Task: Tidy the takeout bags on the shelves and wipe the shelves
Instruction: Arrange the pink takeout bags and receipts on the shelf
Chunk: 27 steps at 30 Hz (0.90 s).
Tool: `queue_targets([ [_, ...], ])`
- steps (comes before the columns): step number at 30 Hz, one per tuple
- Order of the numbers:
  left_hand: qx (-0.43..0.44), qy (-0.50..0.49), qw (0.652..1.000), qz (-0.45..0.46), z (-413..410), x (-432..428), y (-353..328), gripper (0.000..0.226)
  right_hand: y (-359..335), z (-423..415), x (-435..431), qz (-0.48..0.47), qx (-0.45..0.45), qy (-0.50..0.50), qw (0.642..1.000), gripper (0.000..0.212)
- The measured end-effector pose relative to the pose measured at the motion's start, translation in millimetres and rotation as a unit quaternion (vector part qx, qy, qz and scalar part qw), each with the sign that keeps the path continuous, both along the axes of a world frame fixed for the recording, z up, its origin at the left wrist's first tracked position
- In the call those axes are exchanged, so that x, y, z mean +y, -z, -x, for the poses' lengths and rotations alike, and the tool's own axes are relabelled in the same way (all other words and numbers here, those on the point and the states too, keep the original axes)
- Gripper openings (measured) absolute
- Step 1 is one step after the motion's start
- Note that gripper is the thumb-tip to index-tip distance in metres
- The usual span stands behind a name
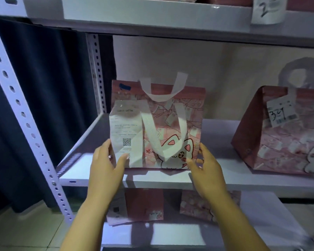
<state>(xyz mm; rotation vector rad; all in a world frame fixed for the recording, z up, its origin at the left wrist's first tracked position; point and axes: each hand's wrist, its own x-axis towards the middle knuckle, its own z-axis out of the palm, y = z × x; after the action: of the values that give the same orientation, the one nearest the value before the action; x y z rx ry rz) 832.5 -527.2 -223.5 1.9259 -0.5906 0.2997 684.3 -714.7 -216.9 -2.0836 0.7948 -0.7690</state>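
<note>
Standing upright near the front edge of the middle shelf [170, 180], toward its left end, a pink bag [170, 127] with a cartoon cat faces the camera. Both hands clasp its lower corners: the left hand [105, 163] has its thumb pressed on the front and its fingers round the left side, while the right hand [205, 165] grips the lower right corner with curled fingers. A white receipt [125, 131] with a QR code hangs down the left part of the bag's front, its lower end under the left thumb. One white handle [163, 134] flops forward over the cat; the other stands up above the top edge.

Toward the right end of the same shelf, well apart from the first, sits a second bag [272, 134] bearing a label [281, 113] with handwritten digits. On the lower shelf [261, 214], two more bags [143, 205] lie flat, partly hidden behind the forearms. A perforated white post [25, 124] runs down the left side, with a dark curtain [53, 87] behind it.
</note>
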Motion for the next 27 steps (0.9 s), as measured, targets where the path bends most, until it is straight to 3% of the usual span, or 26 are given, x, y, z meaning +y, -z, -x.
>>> queue_targets([
  [10,-0.007,0.119,0.993,0.009,40.5,-68.0,1.0,0.049,-1.5,46.0,-61.3,-0.033,-0.001,0.131,0.991,0.056],
  [17,-0.015,0.109,0.994,0.019,49.3,-75.5,-1.8,0.048,-5.9,59.5,-76.3,-0.039,-0.027,0.136,0.99,0.046],
  [19,-0.039,0.085,0.995,0.024,51.5,-71.7,-6.9,0.047,-8.9,64.8,-74.9,-0.034,-0.051,0.153,0.986,0.048],
  [22,-0.094,0.073,0.992,0.028,59.2,-69.7,-19.1,0.04,-11.3,78.2,-72.5,-0.008,-0.106,0.158,0.982,0.033],
  [27,-0.173,0.135,0.975,0.031,90.3,-86.5,-37.0,0.03,-14.0,109.6,-77.3,0.017,-0.151,0.15,0.977,0.014],
])
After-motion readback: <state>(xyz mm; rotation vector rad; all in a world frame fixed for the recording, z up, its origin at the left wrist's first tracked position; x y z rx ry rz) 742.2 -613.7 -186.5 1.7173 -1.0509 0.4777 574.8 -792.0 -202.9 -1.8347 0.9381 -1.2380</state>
